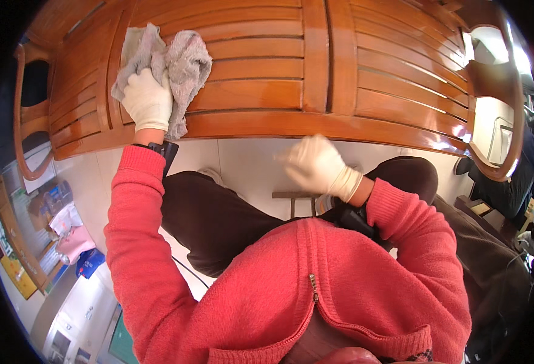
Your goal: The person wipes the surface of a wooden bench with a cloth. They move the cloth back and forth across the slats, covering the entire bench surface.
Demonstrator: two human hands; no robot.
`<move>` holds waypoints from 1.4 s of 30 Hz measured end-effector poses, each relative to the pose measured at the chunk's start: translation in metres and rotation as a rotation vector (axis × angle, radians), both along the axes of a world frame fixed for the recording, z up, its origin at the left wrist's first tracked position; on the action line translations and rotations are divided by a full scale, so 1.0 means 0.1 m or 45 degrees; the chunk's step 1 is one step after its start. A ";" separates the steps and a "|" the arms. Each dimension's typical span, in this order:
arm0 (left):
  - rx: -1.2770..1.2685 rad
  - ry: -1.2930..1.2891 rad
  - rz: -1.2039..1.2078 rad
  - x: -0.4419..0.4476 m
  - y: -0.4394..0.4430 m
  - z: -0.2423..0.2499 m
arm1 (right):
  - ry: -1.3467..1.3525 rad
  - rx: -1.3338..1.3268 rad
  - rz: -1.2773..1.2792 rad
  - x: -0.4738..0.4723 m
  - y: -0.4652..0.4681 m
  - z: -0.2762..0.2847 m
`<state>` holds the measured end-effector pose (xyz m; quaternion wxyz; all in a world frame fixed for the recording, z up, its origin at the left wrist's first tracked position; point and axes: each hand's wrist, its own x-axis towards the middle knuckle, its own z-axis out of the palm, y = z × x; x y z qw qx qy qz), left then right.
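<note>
My left hand (147, 101), in a pale glove, is closed on a crumpled grey cloth (187, 61). The cloth lies against the slatted seat of a varnished wooden bench (258, 93), with a loose fold hanging over its front rail. My right hand (317, 164), gloved likewise, is in front of the bench edge, above the floor and near my knee. It is blurred; the fingers look partly bent, and whether they hold anything is hidden.
Curved wooden armrests stand at the bench's left (19, 113) and right (515, 136) ends. Below my right hand is a small metal frame (294, 195) on the pale tiled floor (244, 159). A clear plastic container (59, 196) and a pink packet (76, 243) lie at left.
</note>
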<state>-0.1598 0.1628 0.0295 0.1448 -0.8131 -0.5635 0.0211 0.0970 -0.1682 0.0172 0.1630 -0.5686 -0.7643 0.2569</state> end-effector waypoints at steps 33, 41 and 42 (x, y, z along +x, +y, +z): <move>-0.362 -0.861 -0.682 -0.42 0.62 -0.14 | 1.385 -2.328 -0.119 -2.28 0.61 -1.26; -0.117 -1.033 -0.766 -0.40 0.70 -0.21 | 0.952 -1.900 -0.091 -2.18 0.84 -1.64; -0.201 -1.003 -0.734 -0.38 0.66 -0.19 | 0.953 -1.922 -0.129 -2.04 0.82 -1.57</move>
